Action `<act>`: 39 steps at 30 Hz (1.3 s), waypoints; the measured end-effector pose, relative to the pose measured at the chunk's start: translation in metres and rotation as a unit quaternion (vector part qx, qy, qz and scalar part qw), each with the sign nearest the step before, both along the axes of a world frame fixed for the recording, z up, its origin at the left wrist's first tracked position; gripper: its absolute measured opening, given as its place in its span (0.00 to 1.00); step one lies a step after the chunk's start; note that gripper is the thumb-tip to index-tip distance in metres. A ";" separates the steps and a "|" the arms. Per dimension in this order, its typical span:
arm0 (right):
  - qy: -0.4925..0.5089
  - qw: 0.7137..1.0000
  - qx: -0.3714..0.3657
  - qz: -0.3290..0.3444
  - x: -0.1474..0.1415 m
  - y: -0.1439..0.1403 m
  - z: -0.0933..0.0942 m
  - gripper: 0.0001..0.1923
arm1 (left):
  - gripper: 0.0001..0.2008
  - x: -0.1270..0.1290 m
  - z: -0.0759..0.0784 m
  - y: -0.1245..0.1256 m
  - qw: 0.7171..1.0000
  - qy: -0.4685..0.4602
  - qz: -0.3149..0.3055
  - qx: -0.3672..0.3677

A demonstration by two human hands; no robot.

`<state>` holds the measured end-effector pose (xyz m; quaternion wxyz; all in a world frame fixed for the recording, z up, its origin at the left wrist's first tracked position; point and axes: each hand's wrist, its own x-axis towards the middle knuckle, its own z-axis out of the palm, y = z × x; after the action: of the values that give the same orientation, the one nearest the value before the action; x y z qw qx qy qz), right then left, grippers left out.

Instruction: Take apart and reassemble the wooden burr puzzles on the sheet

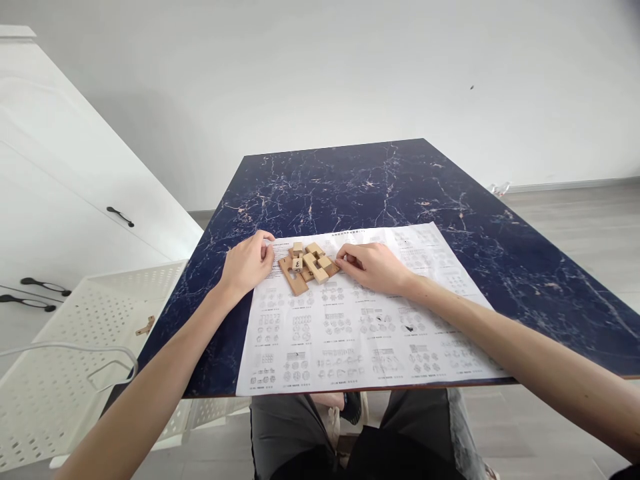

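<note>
A cluster of wooden puzzle pieces [314, 261] lies on a large printed sheet [320, 363]. Some pieces are notched blocks, one is a flat plank [295, 283], and a few carry dark marks. My right hand [375, 265] comes in from the right, its thumb and index finger pinched at a flat wooden piece [332, 269] on the cluster's right edge. To the left of the pieces, my left hand [249, 261] rests at the sheet's edge with its fingers loosely bent and apart; I see nothing in it. Its palm side is hidden.
The sheet covers the near part of a dark blue marbled table [340, 187]. A white cabinet [90, 153] and a perforated white cart [90, 333] stand at the left. On the cart are a small wooden piece [145, 326] and a white cable [100, 345].
</note>
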<state>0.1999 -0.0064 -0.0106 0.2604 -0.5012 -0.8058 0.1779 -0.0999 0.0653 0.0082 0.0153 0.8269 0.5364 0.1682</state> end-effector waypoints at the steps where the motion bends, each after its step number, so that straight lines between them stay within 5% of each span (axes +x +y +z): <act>1: 0.001 1.000 -0.001 0.001 0.000 0.000 0.000 0.13 | 0.10 0.000 -0.001 0.000 0.999 -0.022 -0.013 0.024; 6: 0.008 1.000 0.000 0.006 0.000 0.000 0.001 0.14 | 0.09 0.005 0.001 -0.002 0.979 -0.106 -0.099 0.146; 11: 0.007 1.000 0.000 0.006 0.000 -0.001 0.001 0.14 | 0.09 0.008 0.006 -0.009 0.969 -0.140 -0.195 0.058; 14: 0.002 1.000 0.006 0.002 -0.001 -0.001 0.001 0.13 | 0.18 0.010 0.008 -0.013 0.968 -0.120 -0.222 -0.008; 19: 0.020 1.000 0.011 0.001 -0.002 -0.002 0.001 0.14 | 0.34 0.012 0.008 -0.017 0.969 -0.094 -0.212 -0.082; 30: 0.035 0.993 0.033 0.111 -0.001 -0.013 0.006 0.25 | 0.32 0.013 0.008 -0.021 0.971 -0.129 -0.190 -0.072; 39: 0.011 0.991 0.023 0.134 -0.003 -0.013 0.007 0.23 | 0.32 0.022 0.010 -0.029 0.970 -0.153 -0.185 -0.040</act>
<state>0.1969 -0.0190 -0.0039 0.2544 -0.3807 -0.8668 0.1978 -0.0784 0.0363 0.0183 0.1612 0.8750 0.3715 0.2653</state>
